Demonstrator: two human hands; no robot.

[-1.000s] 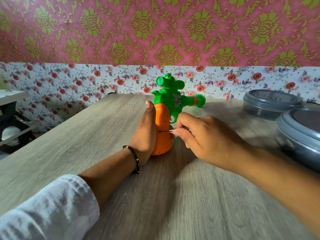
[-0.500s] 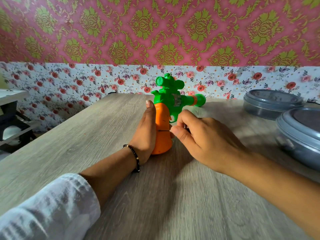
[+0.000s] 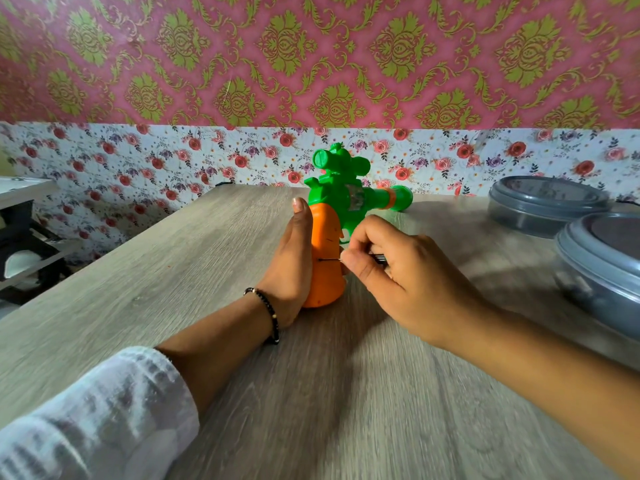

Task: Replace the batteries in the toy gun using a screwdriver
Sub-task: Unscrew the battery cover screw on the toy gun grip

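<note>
While the right hand (image 3: 398, 275) pinched a screwdriver (image 3: 330, 259) against the orange grip, the left hand (image 3: 291, 261) lay flat-fingered bracing the toy gun (image 3: 332, 223), upright at table centre; farther, at two o'clock, sat grey containers (image 3: 543, 202); judging so, unscrewing was underway, batteries unswapped

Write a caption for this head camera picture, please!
Left hand steadies the toy gun while right hand pinches a screwdriver against its orange grip.
</note>
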